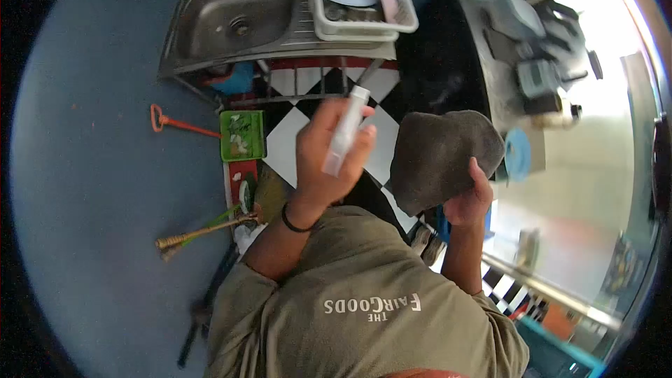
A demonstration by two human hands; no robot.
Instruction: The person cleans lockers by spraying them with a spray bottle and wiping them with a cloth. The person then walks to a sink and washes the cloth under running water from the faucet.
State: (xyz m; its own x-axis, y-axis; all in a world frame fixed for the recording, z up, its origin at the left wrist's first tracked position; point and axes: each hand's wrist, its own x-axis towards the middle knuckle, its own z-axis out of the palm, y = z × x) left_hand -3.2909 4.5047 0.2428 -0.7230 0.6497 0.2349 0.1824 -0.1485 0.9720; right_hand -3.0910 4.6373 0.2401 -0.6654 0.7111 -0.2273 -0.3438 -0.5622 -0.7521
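Observation:
My left hand (313,157) is closed around a slim white tube (347,129) with a translucent end, tilted in front of my chest. A black band circles that wrist. To the right, my right hand (470,199) grips the lower right edge of a dark grey, soft-looking cloth item (442,157). The thumb lies over its face and the other fingers are mostly hidden behind it. The cloth item and the tube are apart. Whether the cloth is folded or sewn into a shape I cannot tell.
Ahead stand a steel sink (199,28) and a white dish rack (364,31) with plates. A green dustpan (262,136) with an orange handle and a broom (203,231) are on the left. A counter (476,21) with containers runs along the right, near a blue round object (518,154).

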